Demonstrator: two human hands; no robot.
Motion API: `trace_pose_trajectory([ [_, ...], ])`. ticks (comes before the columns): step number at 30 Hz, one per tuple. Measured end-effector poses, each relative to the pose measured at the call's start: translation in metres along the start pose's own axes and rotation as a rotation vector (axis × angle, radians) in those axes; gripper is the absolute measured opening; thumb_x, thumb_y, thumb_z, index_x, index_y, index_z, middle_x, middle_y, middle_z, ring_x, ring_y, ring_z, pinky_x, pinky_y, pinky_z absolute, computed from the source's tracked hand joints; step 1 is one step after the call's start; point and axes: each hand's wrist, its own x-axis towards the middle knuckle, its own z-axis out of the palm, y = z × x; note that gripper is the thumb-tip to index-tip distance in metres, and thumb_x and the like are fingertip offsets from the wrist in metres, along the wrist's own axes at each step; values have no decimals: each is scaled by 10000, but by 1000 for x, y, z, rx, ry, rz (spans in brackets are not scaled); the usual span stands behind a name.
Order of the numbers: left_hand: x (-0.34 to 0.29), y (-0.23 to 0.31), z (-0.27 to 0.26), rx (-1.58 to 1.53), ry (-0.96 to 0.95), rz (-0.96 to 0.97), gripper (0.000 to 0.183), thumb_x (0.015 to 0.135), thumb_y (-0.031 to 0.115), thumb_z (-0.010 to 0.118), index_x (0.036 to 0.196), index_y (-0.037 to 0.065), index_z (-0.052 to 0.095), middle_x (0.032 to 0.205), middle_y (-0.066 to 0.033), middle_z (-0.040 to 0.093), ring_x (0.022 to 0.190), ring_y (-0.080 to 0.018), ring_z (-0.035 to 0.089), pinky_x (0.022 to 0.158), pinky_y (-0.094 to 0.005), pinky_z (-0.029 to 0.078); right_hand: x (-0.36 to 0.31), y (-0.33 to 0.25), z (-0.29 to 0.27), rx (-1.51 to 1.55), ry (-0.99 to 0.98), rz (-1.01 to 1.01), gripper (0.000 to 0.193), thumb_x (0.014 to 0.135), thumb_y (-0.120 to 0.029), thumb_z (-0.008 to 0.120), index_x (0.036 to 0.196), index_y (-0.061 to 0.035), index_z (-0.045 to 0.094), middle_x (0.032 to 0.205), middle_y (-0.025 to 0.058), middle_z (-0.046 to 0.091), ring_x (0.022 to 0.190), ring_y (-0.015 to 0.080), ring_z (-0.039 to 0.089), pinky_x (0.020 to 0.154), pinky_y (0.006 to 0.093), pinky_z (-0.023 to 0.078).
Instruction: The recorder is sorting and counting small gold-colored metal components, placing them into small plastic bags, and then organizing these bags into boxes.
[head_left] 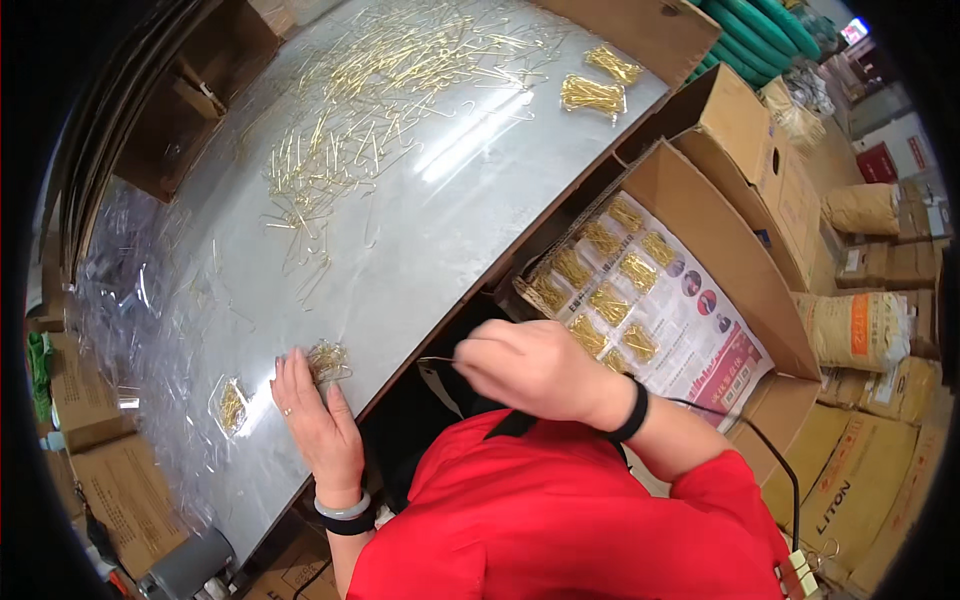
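My left hand lies on the grey metal tabletop, fingers stretched out. At its fingertips is a small bunch of gold wire hooks, partly covered by the hand. Another small bunch in clear plastic lies to its left. My right hand is closed in front of my body, just off the table edge. A thin gold wire piece sticks out from its fingers, probably a hook; its other end is hidden. A loose heap of gold hooks spreads over the far part of the table.
Two bundles of hooks sit at the far right table corner. An open cardboard box on the right holds several bundles on newspaper. Clear plastic bags cover the left side. A black cable hangs near my right arm.
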Motion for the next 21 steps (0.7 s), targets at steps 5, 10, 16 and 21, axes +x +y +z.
trace_pose_trajectory([
  [5,-2,-5,5,-29,32,33,566,1009,144,525,1506,-58,343,1506,-235,441,1413,-443,375,1195,-541,252,56,-16,54,-51,-63,-86,117,798,-51,654,838,-46,544,793,107,544,688,277,640,572,368,525],
  [10,0,-1,4,-146,58,-40,638,994,146,563,1533,-55,287,1526,-235,425,1409,-452,380,1191,-524,271,103,0,98,-136,-12,-82,94,778,-56,628,796,-44,537,825,123,561,722,305,641,595,404,534],
  [16,-14,-13,2,-123,56,-90,749,974,193,604,1553,-72,210,1579,-265,332,1424,-494,336,1193,-525,270,107,7,127,-32,-84,-129,75,786,-27,620,860,-38,624,863,129,584,801,337,641,695,442,540],
  [21,-6,-5,5,-222,44,-22,765,954,201,643,1526,-108,240,1570,-307,300,1441,-500,299,1209,-540,240,92,18,94,233,-96,104,304,866,41,575,1153,-2,666,1125,188,652,1038,383,641,894,422,533],
])
